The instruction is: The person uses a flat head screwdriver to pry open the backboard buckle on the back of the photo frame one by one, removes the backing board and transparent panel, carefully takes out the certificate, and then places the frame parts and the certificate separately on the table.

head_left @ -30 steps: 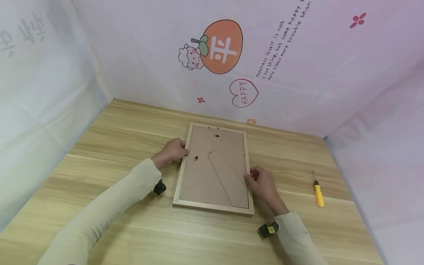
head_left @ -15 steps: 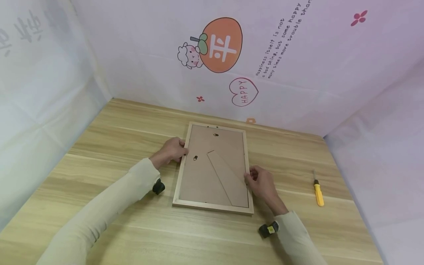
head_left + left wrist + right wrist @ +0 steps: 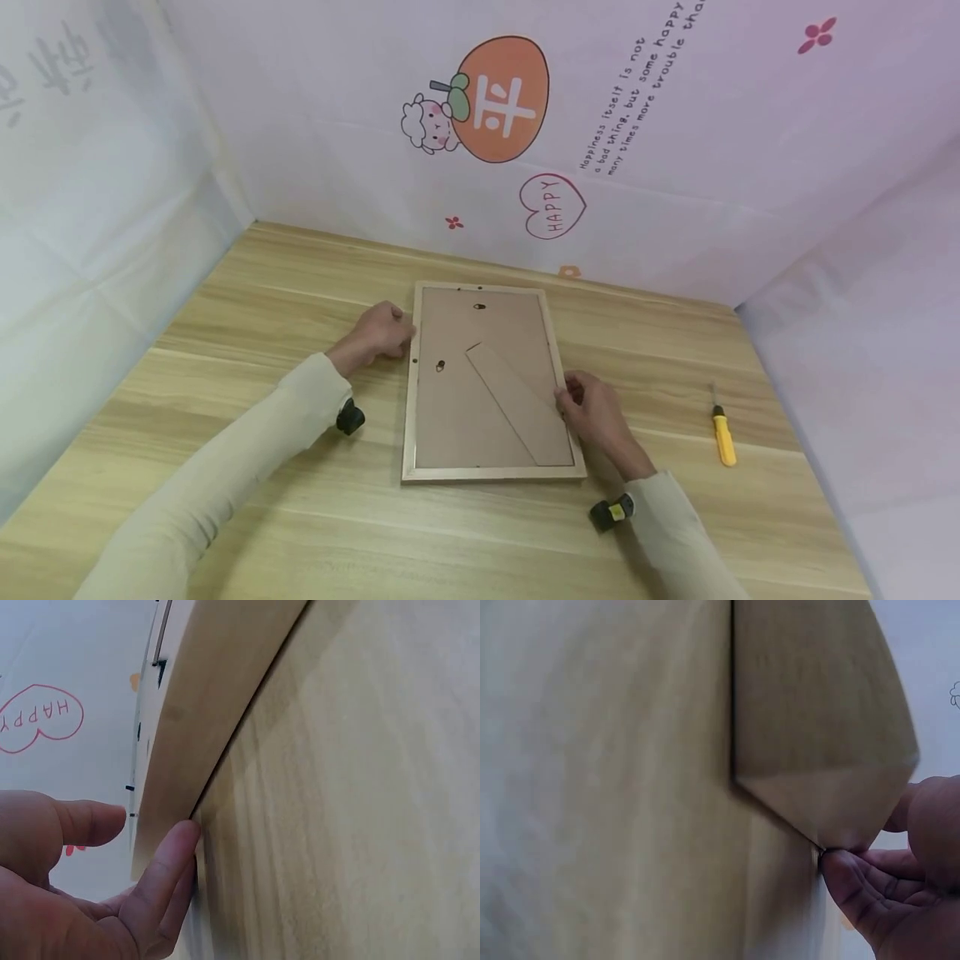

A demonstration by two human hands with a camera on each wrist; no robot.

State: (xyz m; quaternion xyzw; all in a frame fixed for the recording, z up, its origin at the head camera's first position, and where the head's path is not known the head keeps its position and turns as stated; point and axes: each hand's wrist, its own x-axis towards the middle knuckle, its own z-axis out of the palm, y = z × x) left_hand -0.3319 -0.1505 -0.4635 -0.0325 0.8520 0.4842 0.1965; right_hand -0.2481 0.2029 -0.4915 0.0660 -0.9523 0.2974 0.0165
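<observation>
We'd call this some makeshift booth: wood-look table [image 3: 315,525], printed sheets [image 3: 330,158] around three sides.

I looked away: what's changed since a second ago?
The picture frame has turned slightly counterclockwise in the head view, its near end shifting right. The left grip has lifted its thumb off it. The right grip still holds it; the yellow-handled screwdriver stayed put.
</observation>
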